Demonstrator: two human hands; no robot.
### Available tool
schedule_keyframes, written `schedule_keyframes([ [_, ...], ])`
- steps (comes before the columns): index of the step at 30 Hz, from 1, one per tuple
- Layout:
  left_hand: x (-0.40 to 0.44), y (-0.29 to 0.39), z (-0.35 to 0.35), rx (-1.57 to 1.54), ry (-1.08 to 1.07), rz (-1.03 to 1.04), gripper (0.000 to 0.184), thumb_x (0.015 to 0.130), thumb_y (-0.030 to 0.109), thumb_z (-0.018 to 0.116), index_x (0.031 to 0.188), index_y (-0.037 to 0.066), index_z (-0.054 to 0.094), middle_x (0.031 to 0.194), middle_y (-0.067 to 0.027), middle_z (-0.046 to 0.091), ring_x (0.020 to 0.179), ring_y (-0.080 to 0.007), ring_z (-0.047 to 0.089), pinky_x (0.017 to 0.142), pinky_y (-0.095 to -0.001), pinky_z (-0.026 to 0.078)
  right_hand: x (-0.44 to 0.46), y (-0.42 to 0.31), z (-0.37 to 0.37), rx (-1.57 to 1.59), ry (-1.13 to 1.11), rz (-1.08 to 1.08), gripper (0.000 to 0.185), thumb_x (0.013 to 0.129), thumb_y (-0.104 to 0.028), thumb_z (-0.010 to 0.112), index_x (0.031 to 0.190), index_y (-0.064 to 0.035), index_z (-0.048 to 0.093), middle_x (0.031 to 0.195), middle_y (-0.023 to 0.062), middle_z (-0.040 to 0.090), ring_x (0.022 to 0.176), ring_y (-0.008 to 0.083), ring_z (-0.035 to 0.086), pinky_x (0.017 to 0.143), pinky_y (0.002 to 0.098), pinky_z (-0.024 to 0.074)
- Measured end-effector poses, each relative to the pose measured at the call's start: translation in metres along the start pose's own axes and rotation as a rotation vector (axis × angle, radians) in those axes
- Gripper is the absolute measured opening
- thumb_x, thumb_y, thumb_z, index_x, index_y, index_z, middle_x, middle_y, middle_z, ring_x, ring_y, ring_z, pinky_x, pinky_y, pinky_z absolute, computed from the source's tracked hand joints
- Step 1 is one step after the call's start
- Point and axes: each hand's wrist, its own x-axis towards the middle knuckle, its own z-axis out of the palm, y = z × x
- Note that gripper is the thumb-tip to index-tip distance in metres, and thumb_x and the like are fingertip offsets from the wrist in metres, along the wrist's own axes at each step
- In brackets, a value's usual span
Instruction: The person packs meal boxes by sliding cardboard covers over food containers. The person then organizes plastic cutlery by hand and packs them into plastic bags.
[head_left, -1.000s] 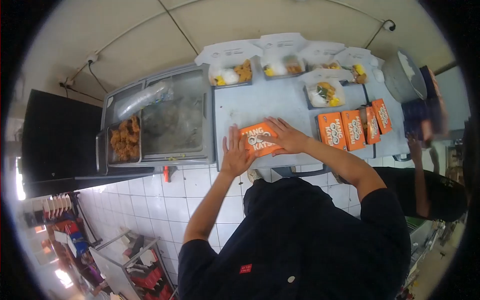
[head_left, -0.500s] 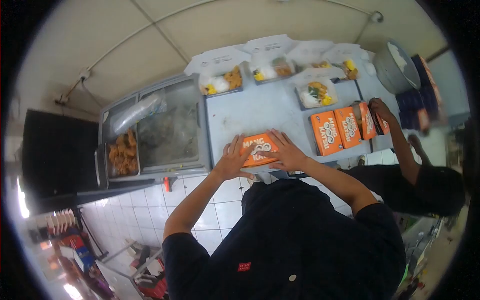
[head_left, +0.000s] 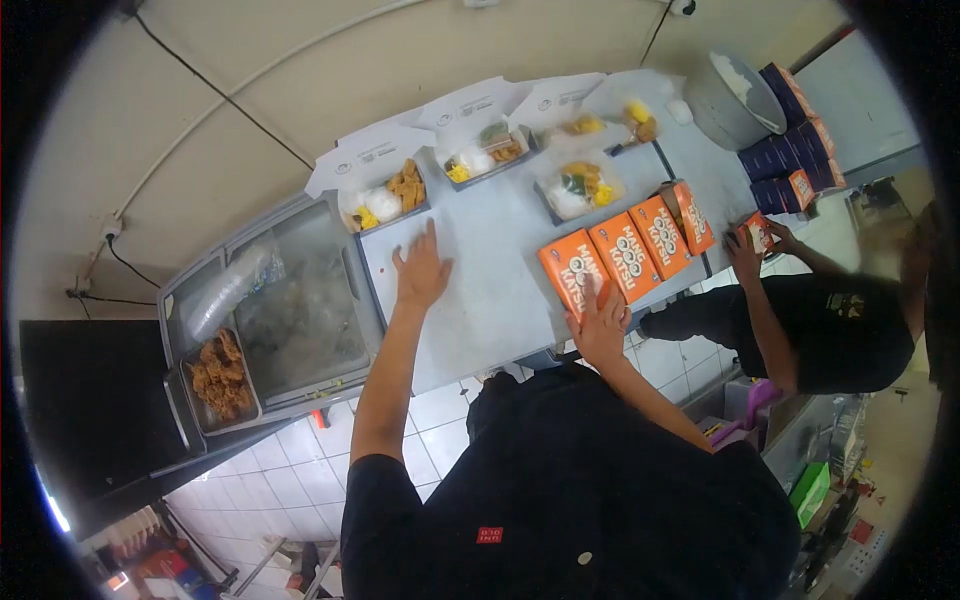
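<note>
My left hand [head_left: 422,272] reaches over the table with fingers spread, just short of an open meal box [head_left: 388,222] holding rice, fried pieces and something yellow. My right hand [head_left: 602,328] rests at the near edge of a closed orange carton [head_left: 572,262] printed "MANG KATSU", its fingers extended against the carton and not wrapped round it. That carton stands at the left end of a row of similar orange cartons [head_left: 627,256]. More open meal boxes [head_left: 487,165] stand along the back, and another open box [head_left: 578,195] sits behind the row.
To the left is a grey-framed glass-topped unit [head_left: 365,290] with a plastic-wrapped roll [head_left: 232,295] and a tray of fried pieces [head_left: 220,380]. A co-worker's hands [head_left: 745,255] hold an orange box at right. Beyond are a large pot [head_left: 725,110] and stacked dark boxes [head_left: 790,150].
The orange carton that was under both hands now stands at the row's left end, by my right hand. My left hand has moved off it toward an open meal box. The view has shifted.
</note>
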Motion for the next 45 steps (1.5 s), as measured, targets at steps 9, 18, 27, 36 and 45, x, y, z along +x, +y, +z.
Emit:
schedule_keyframes([
  [9,0.013,-0.007,-0.015,0.169,0.402,-0.122,0.091,0.091,0.037,0.073,0.161,0.005,0.026,0.163,-0.0161,0.034,0.155,-0.0304,0.026,0.116,-0.062,0.028,0.034,0.056,0.002,-0.07,0.072,0.089,0.084,0.097,-0.057,0.057,0.165,-0.0157,0.027,0.153,0.03,0.035,0.141,0.0469,0.035,0.106,0.0664,0.0317],
  [18,-0.057,0.046,0.011,0.122,0.212,-0.076,0.086,0.091,0.035,0.072,0.157,-0.002,0.032,0.151,-0.0162,0.045,0.144,-0.029,0.039,0.107,-0.056,0.037,0.057,0.047,-0.018,0.201,0.169,0.012,0.086,0.098,-0.058,0.06,0.164,-0.0138,0.028,0.153,0.0287,0.03,0.136,0.0458,0.032,0.108,0.0658,0.0232],
  [27,-0.167,0.074,-0.002,-0.064,0.824,-0.305,0.074,0.092,0.018,0.069,0.158,0.01,0.038,0.156,-0.0252,0.039,0.145,-0.0409,0.035,0.109,-0.0543,0.028,0.098,-0.077,-0.046,0.507,0.173,-0.372,0.07,0.096,-0.024,0.067,0.16,-0.0212,0.04,0.155,0.0228,0.03,0.13,0.0396,0.041,0.11,0.0555,0.0292],
  [36,-0.2,-0.003,0.038,-0.221,0.773,-0.227,0.02,0.09,0.003,0.066,0.106,0.008,0.077,0.122,-0.0089,0.073,0.112,-0.0304,0.068,0.1,-0.0472,0.046,0.087,-0.061,0.015,0.798,0.156,-0.594,0.024,0.087,-0.003,0.069,0.111,-0.003,0.065,0.131,0.0192,0.061,0.124,0.0386,0.059,0.109,0.0445,0.0441],
  [45,-0.214,0.034,0.089,-0.632,1.1,-0.41,0.039,0.084,0.008,0.074,0.121,0.006,0.063,0.131,-0.0174,0.062,0.124,-0.036,0.058,0.103,-0.0434,0.047,0.079,-0.055,0.083,1.281,-0.217,-0.53,0.029,0.107,-0.011,0.053,0.13,0.0058,0.055,0.141,0.0211,0.06,0.13,0.031,0.059,0.113,0.0399,0.0432],
])
